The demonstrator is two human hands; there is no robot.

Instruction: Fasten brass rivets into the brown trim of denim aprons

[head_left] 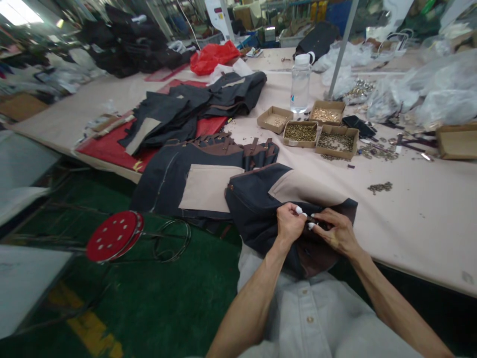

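Observation:
A dark blue cloth piece (pixel 249 199) with a beige pocket panel (pixel 305 186) and brown trim, apron-like in look, lies over the table's front edge and hangs against my lap. My left hand (pixel 290 223) pinches a short dark strap (pixel 312 219) on this piece. From the other side, my right hand (pixel 337 231) grips the same strap, thumb and fingers closed. White covers wrap several fingertips. Any small part between the fingers is too hidden to make out. Left of my hands, a stack of similar cloth pieces (pixel 212 186) shows another beige pocket.
Several small cardboard trays (pixel 337 141) of metal fittings stand ahead, with a clear water bottle (pixel 300 84) behind. Loose fittings (pixel 380 187) lie to the right. More dark cloth (pixel 167 114) covers a red sheet (pixel 100 146). A red stool (pixel 114 236) stands at the left.

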